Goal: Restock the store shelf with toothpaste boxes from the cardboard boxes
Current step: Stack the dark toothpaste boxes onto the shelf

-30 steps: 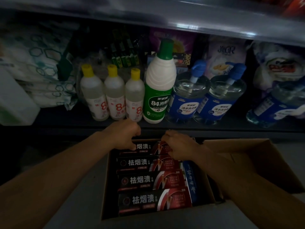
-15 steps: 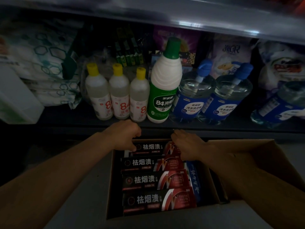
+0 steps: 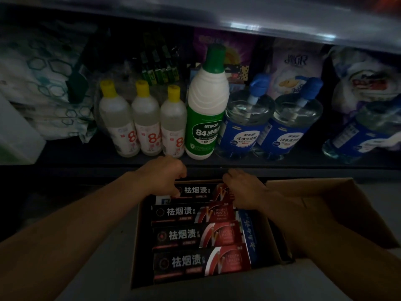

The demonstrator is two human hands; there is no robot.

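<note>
Dim store aisle; shelf [image 3: 217,164] lip just beyond the carton [image 3: 325,205], which sits open on the floor.

Risks, left to right: left hand [image 3: 161,178] curls over the left end of the far toothpaste box [image 3: 195,190], right hand [image 3: 243,190] curls over its right end. Both grips sit on the ends only; if one slips, the box may tip back into the carton or catch the rim. Lifted too high and forward, it may knock the yellow-cap bottles [image 3: 147,122] or green-cap bottle [image 3: 206,111] standing close to the shelf edge.

Contents: carton holds four red-and-black boxes in a row, far one gripped, three untouched; a blue box [image 3: 247,233] stands edgewise at their right. Shelf holds soft packs [image 3: 43,83], bottles, blue-label jugs [image 3: 271,127].
</note>
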